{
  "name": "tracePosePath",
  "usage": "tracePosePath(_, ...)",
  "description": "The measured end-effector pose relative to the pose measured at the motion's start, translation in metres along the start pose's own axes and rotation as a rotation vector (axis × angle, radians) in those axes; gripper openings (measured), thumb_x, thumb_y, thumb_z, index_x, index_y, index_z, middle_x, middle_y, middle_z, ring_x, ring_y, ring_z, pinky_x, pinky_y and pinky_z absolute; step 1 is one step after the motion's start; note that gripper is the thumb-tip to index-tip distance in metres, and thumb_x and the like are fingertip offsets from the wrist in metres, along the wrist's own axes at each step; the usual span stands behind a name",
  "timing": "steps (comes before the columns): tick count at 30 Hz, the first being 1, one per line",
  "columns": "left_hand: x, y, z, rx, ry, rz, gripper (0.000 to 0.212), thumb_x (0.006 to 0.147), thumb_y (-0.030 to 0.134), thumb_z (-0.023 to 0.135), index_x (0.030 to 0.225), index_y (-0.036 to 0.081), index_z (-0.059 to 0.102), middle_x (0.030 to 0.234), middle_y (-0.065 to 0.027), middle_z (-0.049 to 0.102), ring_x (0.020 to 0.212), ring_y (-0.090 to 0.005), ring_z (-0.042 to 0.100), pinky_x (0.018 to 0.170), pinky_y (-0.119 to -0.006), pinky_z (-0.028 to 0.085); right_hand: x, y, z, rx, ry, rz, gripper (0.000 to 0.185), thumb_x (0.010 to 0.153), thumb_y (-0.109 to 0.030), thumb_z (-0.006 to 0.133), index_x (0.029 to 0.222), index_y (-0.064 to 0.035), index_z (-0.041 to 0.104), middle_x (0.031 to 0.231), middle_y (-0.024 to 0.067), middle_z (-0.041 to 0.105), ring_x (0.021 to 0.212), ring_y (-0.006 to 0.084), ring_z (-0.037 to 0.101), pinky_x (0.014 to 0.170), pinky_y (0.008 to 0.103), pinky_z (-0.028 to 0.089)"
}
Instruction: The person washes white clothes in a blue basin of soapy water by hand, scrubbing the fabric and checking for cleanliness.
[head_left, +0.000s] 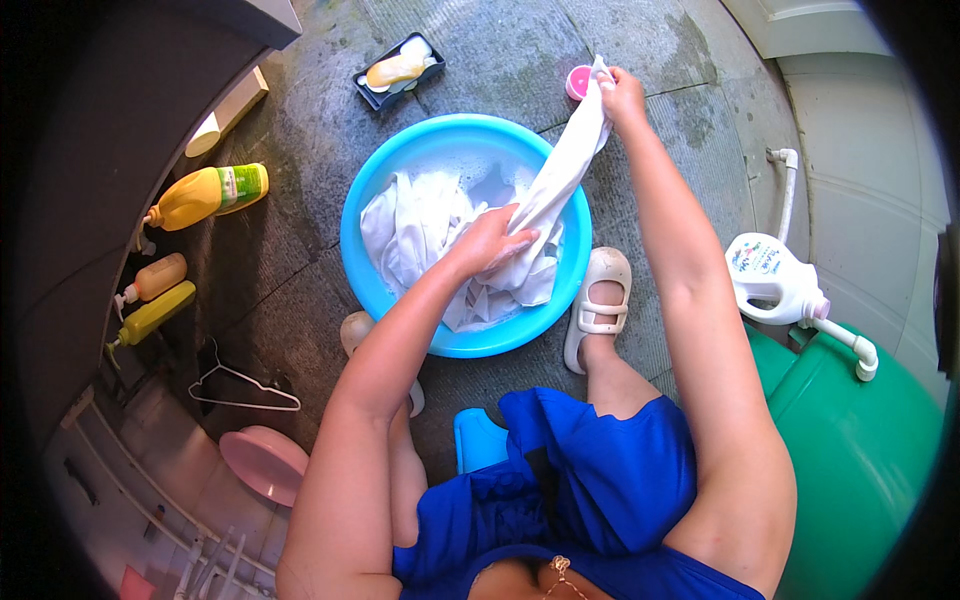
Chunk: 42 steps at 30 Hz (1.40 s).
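Note:
A round blue plastic basin (466, 346) stands on the floor between my feet. White wet cloth (409, 221) lies bunched in its sudsy water. From this heap a length of the cloth stretches up and right past the basin's rim. Its far end is pinched in my right hand (624, 97), raised out beyond the rim. My left hand (491, 241) is inside the basin, gripping the lower part of the stretched cloth, with suds on the fingers. Close to my right hand, a small pink-and-white round container (577, 82) sits on the floor, partly hidden by the cloth.
Beyond the basin is a dark soap tray (367, 94) holding a yellowish soap bar (395, 71). Several bottles, a yellow jug (199, 197) among them, a white hanger (244, 390) and a pink basin (262, 465) line the left. A white jug (772, 274) and green container (855, 427) stand right.

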<state>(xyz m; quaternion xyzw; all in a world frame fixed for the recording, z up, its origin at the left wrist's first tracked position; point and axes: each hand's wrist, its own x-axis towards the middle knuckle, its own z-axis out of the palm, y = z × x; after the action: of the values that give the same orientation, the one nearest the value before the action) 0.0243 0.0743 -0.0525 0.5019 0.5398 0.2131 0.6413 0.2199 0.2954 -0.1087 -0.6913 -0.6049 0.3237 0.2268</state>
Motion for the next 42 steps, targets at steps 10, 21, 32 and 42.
tracePosePath(10, -0.004, 0.002, 0.001, 0.021, 0.017, 0.020, 0.035, 0.078, 0.026, 0.060, 0.103, 0.003, 0.056, 0.085, -0.0158, 0.062, 0.077, -0.0239, 0.060, 0.072, -0.034, 0.044, -0.012, 0.020, -0.022, 1.381, -0.035, 0.309, 0.023, 0.091, -0.018, 0.038, 0.104, -0.0016, 0.047, 0.098, 0.0146, 0.055, 0.091, 0.0268, 0.055, 0.081, 0.0474, 0.047)
tracePosePath(21, -0.022, 0.007, 0.006, 0.063, -0.038, 0.048, 0.035, 0.080, 0.023, 0.059, 0.108, 0.002, 0.054, 0.086, -0.0096, 0.061, 0.078, -0.0158, 0.056, 0.072, -0.031, 0.043, -0.047, 0.012, -0.062, 1.743, -0.215, 0.228, 0.031, 0.089, -0.017, 0.039, 0.113, 0.0000, 0.048, 0.115, 0.0138, 0.053, 0.110, 0.0276, 0.048, 0.099, 0.0421, 0.032)
tracePosePath(32, -0.068, 0.009, -0.005, 0.206, -0.082, 0.048, 0.027, 0.078, 0.023, 0.058, 0.094, 0.002, 0.054, 0.076, -0.0202, 0.057, 0.070, -0.0335, 0.057, 0.064, -0.039, 0.043, -0.092, -0.028, -0.064, 1.755, -0.414, 0.219, 0.037, 0.086, -0.020, 0.039, 0.116, 0.0020, 0.046, 0.122, 0.0178, 0.048, 0.110, 0.0303, 0.047, 0.097, 0.0439, 0.034)
tracePosePath(42, -0.053, 0.014, 0.001, 0.147, -0.112, 0.069, 0.033, 0.077, 0.023, 0.057, 0.102, 0.002, 0.055, 0.079, -0.0199, 0.058, 0.073, -0.0334, 0.058, 0.068, -0.038, 0.044, -0.082, 0.000, -0.065, 1.815, -0.549, 0.159, 0.027, 0.088, -0.021, 0.038, 0.103, -0.0046, 0.054, 0.115, 0.0203, 0.051, 0.094, 0.0303, 0.053, 0.081, 0.0448, 0.044)
